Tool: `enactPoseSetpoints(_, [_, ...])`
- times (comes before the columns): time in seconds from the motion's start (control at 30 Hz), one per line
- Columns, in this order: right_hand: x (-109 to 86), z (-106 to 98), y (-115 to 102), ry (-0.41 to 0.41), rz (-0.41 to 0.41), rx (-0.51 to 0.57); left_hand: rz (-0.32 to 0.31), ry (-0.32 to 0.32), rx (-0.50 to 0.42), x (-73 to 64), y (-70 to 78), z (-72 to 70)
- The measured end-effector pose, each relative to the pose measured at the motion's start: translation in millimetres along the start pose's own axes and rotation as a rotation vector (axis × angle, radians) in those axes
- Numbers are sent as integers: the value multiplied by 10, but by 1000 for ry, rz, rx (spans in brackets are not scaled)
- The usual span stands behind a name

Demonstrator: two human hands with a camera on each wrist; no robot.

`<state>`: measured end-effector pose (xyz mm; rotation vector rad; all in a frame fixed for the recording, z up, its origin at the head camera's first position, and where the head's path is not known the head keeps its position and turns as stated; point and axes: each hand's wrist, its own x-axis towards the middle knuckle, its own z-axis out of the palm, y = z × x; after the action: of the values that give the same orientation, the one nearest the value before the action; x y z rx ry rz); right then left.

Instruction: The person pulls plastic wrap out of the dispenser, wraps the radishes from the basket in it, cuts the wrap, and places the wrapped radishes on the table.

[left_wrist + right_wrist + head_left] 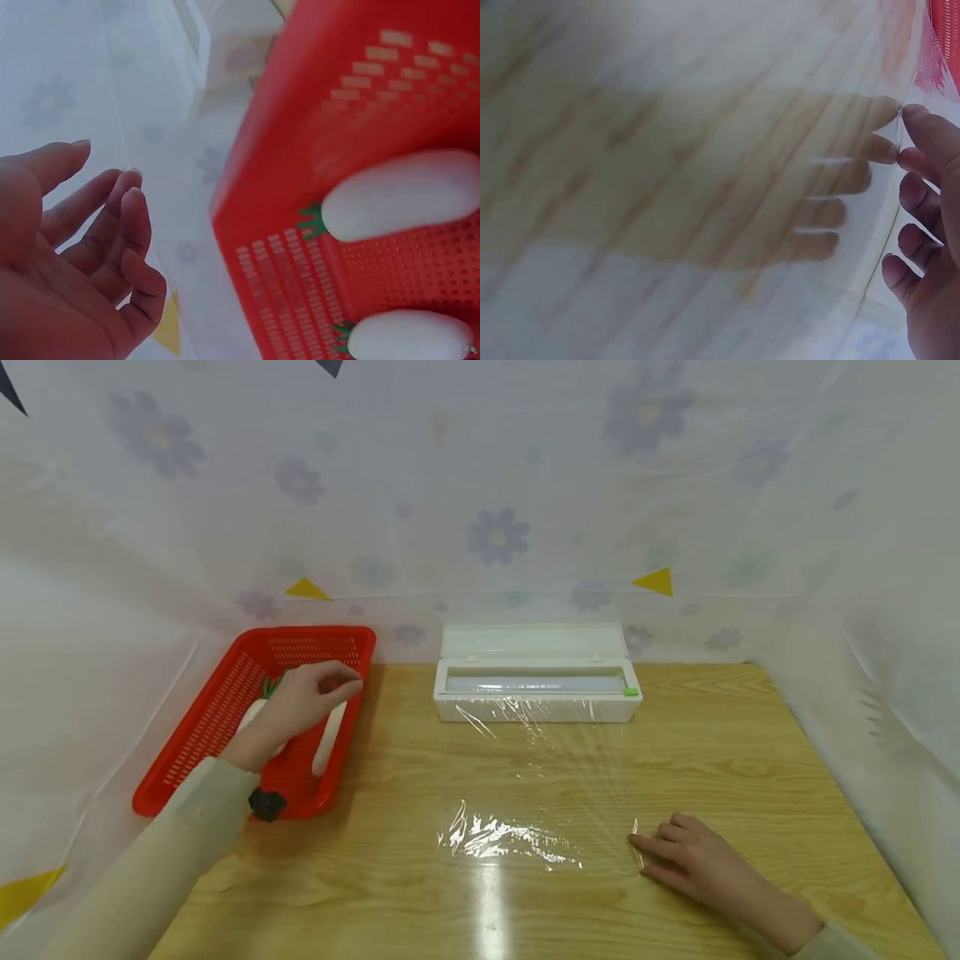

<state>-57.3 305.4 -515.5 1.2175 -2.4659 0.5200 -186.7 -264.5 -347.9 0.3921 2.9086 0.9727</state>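
My left hand (303, 697) hovers over the red basket (352, 777), fingers loosely bent with nothing between them. In that basket lie two white radishes with green tops; the left wrist view shows one radish (405, 195) and another radish (409, 335). My right hand (697, 864) pinches the near right corner of a sheet of clear plastic wrap (510, 839) between thumb and index finger. This sheet stretches over the table from a roll in the white wrap dispenser (536, 708), whose lid (532, 642) stands up. Thumb and fingertips also meet the film's edge in the right wrist view.
The wooden table (712, 735) carries the basket at left and the dispenser at the back. A green slider (631, 692) sits at the dispenser's right end. Flower-printed white sheeting (498, 485) hangs behind and at both sides.
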Motion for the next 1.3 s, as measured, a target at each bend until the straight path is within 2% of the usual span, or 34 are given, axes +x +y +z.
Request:
enactPoseSetpoints(0.1, [-8, -1, -5, 2, 3, -2, -97, -24, 13, 144, -260, -127])
enactPoseSetpoints(0.2, [-21, -1, -10, -1, 7, -8, -183, -59, 29, 246, -503, -168])
enactPoseSetpoints(0.33, [-42, -8, -19, -9, 16, -15, -265, -157, 82, 324, -764, -113])
enactPoseSetpoints(0.43, [-52, -14, -27, -14, 20, -18, -291, -231, 122, 337, -866, -39])
enactPoseSetpoints(0.53, [-56, -10, -33, -16, 14, -19, -326, -280, 112, 318, -889, 38])
enactPoseSetpoints(0.73, [-65, 1, -27, -6, 0, -14, -349, -356, 76, 317, -854, 164])
enactPoseSetpoints(0.8, [-64, 6, -22, -5, 0, -12, -352, -371, 90, 324, -851, 177])
enactPoseSetpoints(1.07, [-70, 2, -26, -13, 6, -6, -373, -281, 98, 330, -865, 137])
enactPoseSetpoints(1.2, [-72, -10, -35, -19, 13, -15, -357, -310, 106, 308, -840, 142])
enactPoseSetpoints(1.3, [-72, -19, -39, -29, 19, -18, -317, -356, 186, 251, -791, 159])
